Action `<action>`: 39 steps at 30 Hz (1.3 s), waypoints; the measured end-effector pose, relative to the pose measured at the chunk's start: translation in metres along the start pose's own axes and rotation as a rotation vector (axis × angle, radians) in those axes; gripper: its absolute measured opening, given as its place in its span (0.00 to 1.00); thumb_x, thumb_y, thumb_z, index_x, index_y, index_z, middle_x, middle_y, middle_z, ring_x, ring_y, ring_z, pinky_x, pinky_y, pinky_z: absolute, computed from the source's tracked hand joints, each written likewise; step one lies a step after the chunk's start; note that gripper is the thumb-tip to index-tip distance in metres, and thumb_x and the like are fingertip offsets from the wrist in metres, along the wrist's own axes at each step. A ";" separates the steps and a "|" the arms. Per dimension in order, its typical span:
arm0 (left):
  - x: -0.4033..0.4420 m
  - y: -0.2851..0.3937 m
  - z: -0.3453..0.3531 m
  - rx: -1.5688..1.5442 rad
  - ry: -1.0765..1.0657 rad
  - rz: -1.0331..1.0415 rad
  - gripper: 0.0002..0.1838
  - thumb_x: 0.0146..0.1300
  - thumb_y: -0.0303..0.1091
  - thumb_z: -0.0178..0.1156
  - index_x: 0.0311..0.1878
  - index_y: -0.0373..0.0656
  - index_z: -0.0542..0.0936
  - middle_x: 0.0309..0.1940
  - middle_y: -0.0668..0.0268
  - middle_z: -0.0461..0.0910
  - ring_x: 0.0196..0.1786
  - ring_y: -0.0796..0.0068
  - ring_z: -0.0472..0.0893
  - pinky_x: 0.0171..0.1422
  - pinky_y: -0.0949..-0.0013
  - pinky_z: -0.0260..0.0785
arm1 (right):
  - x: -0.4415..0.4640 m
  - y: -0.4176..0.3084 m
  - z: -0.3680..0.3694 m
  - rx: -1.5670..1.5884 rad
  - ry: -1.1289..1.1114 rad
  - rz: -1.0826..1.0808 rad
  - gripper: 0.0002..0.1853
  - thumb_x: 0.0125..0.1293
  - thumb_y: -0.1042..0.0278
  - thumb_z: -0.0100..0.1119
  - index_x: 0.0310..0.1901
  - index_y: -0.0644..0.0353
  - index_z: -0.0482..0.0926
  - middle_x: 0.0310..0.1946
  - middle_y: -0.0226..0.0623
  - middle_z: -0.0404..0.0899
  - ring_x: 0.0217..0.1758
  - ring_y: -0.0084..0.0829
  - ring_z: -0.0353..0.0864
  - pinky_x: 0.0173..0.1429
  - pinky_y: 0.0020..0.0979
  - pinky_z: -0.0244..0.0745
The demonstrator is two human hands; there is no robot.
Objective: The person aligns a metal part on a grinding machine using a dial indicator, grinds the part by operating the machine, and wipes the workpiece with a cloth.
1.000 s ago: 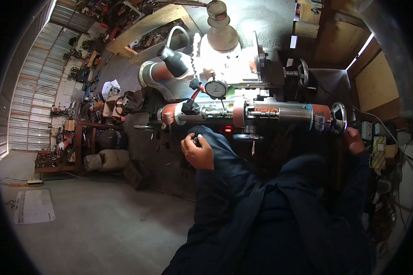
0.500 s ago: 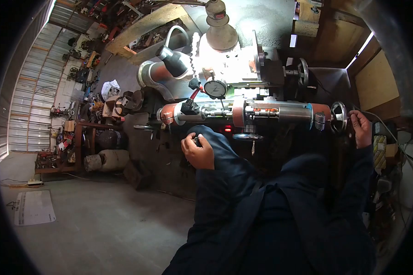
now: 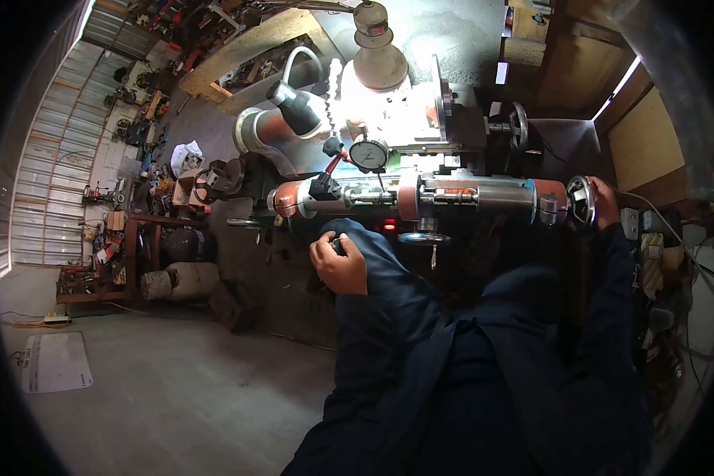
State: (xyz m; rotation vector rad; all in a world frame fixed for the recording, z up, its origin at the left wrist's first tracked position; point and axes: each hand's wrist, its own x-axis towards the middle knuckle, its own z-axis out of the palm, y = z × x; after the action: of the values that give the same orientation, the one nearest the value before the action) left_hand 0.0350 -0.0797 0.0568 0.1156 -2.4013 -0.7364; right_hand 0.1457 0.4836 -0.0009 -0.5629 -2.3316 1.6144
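My left hand (image 3: 341, 266) rests above my left thigh, its fingers curled round a small dark object (image 3: 339, 245) whose kind I cannot make out. At the machine's right end, my right hand (image 3: 605, 205) grips the outer rim of a metal handwheel (image 3: 581, 203); its fingers are partly hidden behind the wheel. Left of that wheel runs a steel cylinder (image 3: 506, 200) between orange-painted housings. A round dial indicator (image 3: 368, 154) stands over the shaft, held by a dark clamp (image 3: 324, 187) with a red arm on the left housing.
A bright work lamp (image 3: 297, 107) shines over the machine bed. Below the middle hangs a smaller handwheel (image 3: 424, 238) with a crank handle, close to my knees. Another handwheel (image 3: 519, 127) sits at the back right. A gas cylinder (image 3: 184, 279) lies on the floor at left.
My right hand has moved left and up, closing onto the handwheel's rim. The left hand keeps its hold on the small dark object. The view has shifted slightly.
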 end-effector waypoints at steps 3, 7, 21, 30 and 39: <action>0.000 -0.001 -0.001 0.008 -0.015 0.020 0.14 0.58 0.34 0.63 0.43 0.34 0.80 0.39 0.54 0.77 0.40 0.57 0.78 0.46 0.58 0.73 | -0.002 0.049 -0.010 -0.103 -0.032 -0.055 0.14 0.72 0.59 0.59 0.49 0.61 0.82 0.35 0.23 0.80 0.39 0.18 0.76 0.45 0.26 0.73; 0.000 -0.001 -0.004 0.028 -0.034 0.049 0.16 0.57 0.36 0.65 0.44 0.35 0.80 0.40 0.54 0.77 0.41 0.56 0.78 0.48 0.57 0.72 | -0.026 0.034 0.000 0.103 -0.112 0.085 0.11 0.67 0.71 0.60 0.49 0.62 0.83 0.37 0.32 0.84 0.43 0.25 0.80 0.48 0.32 0.75; -0.003 -0.007 0.004 -0.083 0.036 0.154 0.07 0.68 0.32 0.59 0.37 0.39 0.80 0.36 0.56 0.76 0.39 0.56 0.78 0.42 0.57 0.70 | -0.093 -0.071 -0.034 0.191 -0.304 0.170 0.10 0.76 0.64 0.55 0.51 0.57 0.79 0.31 0.24 0.77 0.25 0.18 0.71 0.28 0.23 0.69; -0.018 0.055 -0.021 -0.206 0.050 0.356 0.02 0.64 0.26 0.61 0.37 0.39 0.81 0.33 0.61 0.74 0.38 0.59 0.76 0.43 0.59 0.69 | -0.064 -0.142 0.025 -0.511 0.492 -0.183 0.13 0.75 0.59 0.57 0.48 0.61 0.79 0.36 0.36 0.84 0.31 0.27 0.80 0.39 0.30 0.77; -0.041 0.143 -0.041 -0.927 -0.379 0.253 0.02 0.59 0.24 0.63 0.36 0.40 0.83 0.34 0.62 0.80 0.41 0.61 0.77 0.49 0.63 0.69 | -0.131 -0.254 0.186 0.107 -0.494 -0.445 0.20 0.68 0.78 0.57 0.61 0.63 0.76 0.50 0.50 0.83 0.57 0.43 0.84 0.60 0.37 0.76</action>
State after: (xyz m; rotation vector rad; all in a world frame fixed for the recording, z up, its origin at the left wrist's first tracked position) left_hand 0.1051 0.0310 0.1378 -0.7415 -2.0834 -1.7612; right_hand 0.1431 0.1901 0.1721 0.4048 -2.4240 1.7743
